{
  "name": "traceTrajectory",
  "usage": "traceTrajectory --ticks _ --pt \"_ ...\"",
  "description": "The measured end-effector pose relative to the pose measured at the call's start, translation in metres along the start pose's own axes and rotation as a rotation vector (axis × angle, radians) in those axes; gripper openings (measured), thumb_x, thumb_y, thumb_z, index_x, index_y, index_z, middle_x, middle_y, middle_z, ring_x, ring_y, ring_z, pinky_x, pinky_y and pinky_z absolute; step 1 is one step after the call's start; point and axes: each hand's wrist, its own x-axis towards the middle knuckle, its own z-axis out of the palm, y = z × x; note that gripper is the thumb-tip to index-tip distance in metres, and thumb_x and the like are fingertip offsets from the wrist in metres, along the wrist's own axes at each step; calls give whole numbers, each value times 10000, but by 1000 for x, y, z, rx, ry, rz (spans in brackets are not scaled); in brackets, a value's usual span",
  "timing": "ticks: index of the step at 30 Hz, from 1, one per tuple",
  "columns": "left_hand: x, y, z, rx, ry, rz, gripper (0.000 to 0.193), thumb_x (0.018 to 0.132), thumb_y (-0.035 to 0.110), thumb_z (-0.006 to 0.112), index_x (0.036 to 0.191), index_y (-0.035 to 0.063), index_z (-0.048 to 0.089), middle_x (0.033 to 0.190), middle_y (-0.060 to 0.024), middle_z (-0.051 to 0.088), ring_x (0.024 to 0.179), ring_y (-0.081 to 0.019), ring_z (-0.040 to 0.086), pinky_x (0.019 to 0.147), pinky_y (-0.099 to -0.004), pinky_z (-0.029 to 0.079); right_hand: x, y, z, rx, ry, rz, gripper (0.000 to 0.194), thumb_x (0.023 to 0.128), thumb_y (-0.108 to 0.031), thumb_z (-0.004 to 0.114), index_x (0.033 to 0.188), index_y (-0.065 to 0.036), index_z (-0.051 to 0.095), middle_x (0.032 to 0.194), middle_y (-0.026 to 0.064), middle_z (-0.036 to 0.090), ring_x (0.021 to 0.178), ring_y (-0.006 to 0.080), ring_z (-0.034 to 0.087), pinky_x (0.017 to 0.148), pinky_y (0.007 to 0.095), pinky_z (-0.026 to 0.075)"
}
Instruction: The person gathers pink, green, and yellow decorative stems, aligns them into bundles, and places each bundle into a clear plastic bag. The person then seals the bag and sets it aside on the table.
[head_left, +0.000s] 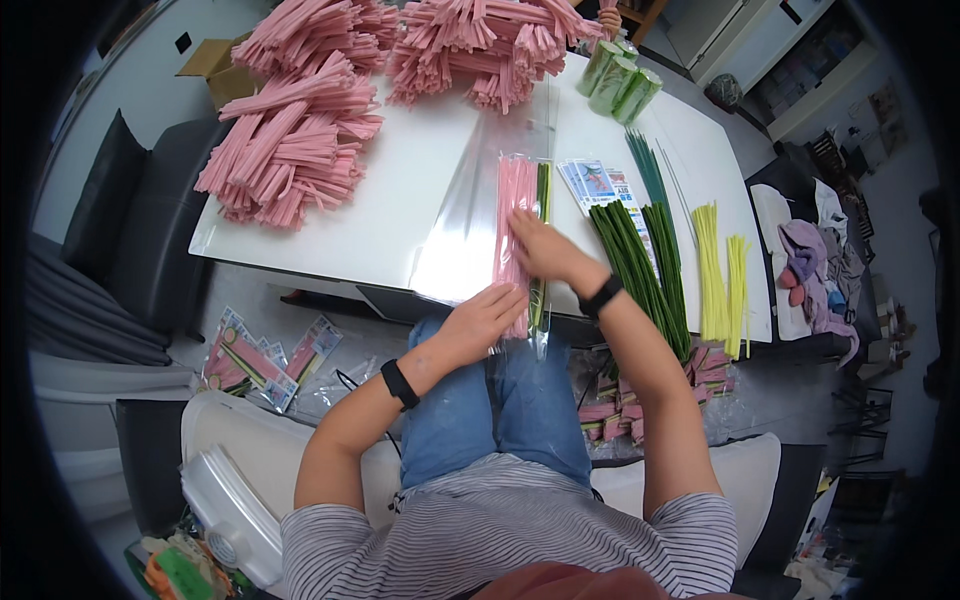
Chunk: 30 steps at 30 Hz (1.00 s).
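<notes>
A long clear plastic bag (547, 328) lies over the near edge of the table and overhangs it slightly. Inside are a bundle of pink fuzzy pipe-cleaner stems (516, 184) and a thin strip of green stems (542, 187) along its right side. My right hand (546, 246) rests on the middle of the pink bundle, fingers extended over the plastic. Across the bundle's lower end lies my left hand (484, 324), with its thumb hidden. Under the bag's left side, more clear plastic sleeves (461, 232) are spread on the table.
Pink stem piles (292, 150) cover the white table's (420, 142) far left. Rightward lie leaflets (592, 180), dark green stems (637, 277), yellow stems (709, 270) and teal rods (649, 169). Green wrapped rolls (622, 82) stand near another person's hand (610, 21). Filled packets (255, 360) lie on the floor.
</notes>
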Motion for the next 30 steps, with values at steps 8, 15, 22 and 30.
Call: traceTrajectory --ticks 8,15,22,30 --pt "11 -3 -2 51 -45 -5 566 660 2 589 1216 -4 483 1237 -121 505 1139 -283 472 958 -340 417 26 17 -6 56 121 159 489 830 -199 514 1273 -7 439 1307 190 454 1220 341 417 1000 412 349" --pt "53 2 -53 88 22 115 417 779 134 595 1186 68 536 1176 -116 544 1083 -281 507 931 -385 412 -88 -21 -67 543 233 143 616 728 66 477 1321 -94 423 1334 160 442 1204 313 444 988 356 379" --pt "147 17 -104 14 181 201 274 881 252 527 1078 83 614 998 -77 633 905 -255 578 775 -357 468 -110 -50 -126 442 797 -6 422 758 -82 686 1165 -85 577 1223 116 554 1022 224 567 824 295 465" --pt "216 -2 -167 -311 80 -118 330 958 274 426 1191 93 575 1169 -121 593 1079 -214 549 901 -313 422 -50 -11 -209 886 861 -14 170 788 -160 698 829 4 684 931 65 672 748 76 584 617 215 470"
